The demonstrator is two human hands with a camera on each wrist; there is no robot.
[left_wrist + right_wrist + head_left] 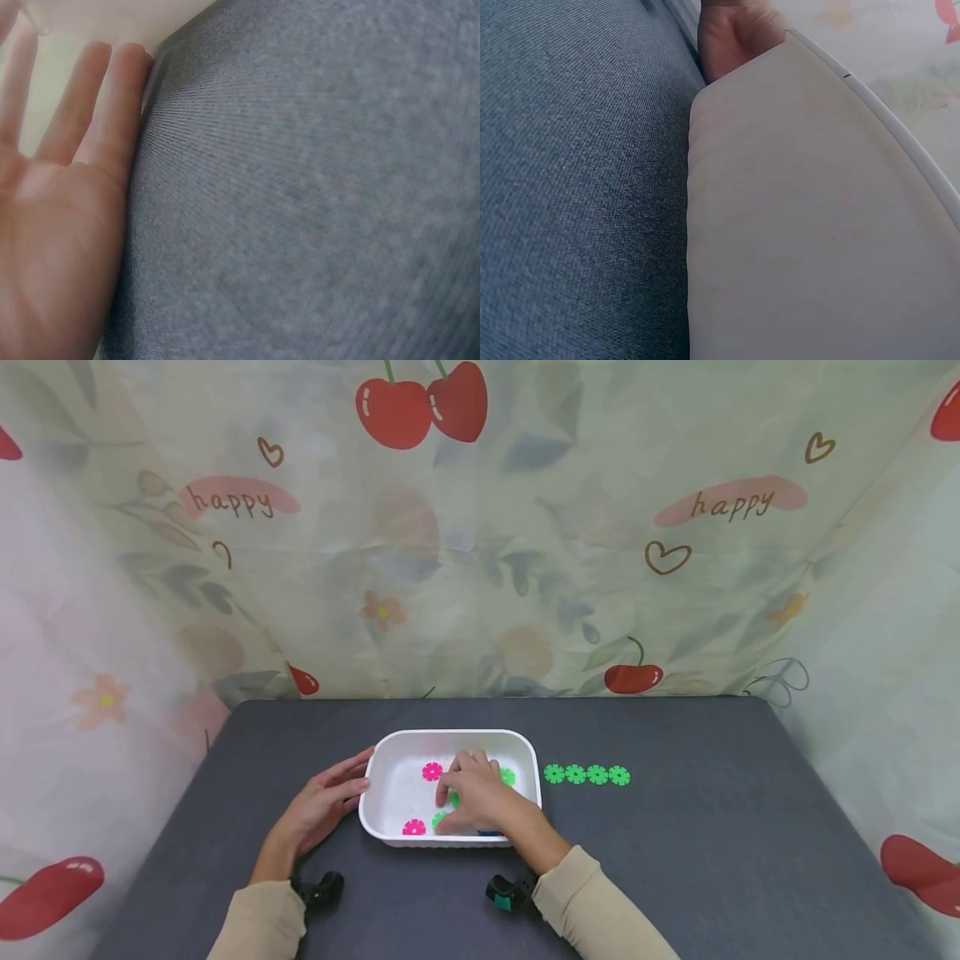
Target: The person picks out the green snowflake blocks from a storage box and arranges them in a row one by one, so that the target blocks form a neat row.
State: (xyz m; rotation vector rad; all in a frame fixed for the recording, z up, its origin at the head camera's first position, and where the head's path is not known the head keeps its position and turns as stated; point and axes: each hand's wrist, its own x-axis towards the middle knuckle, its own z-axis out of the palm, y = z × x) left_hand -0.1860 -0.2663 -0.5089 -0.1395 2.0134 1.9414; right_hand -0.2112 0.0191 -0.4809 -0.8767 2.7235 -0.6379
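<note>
A white plastic tray (390,793) holds several flower-shaped discs. Pink discs (432,772) lie in its left and middle part, and green discs (507,776) lie around my right hand. My left hand (324,806) has its fingers fairly straight, with the tips against the tray's left wall. In the left wrist view, those fingers (124,97) meet the pale wall close to the table. Inside the tray is my right hand (480,793), its thumb and forefinger bent and apart over green discs. A bit of blue shows under its wrist. The tray wall (802,195) hides the right hand in the right wrist view.
A row of several green flower discs (587,775) lies on the dark grey tabletop (675,860) to the right of the tray. A patterned curtain (480,568) stands behind the table and along its sides. Dark wrist devices (510,893) sit at both cuffs.
</note>
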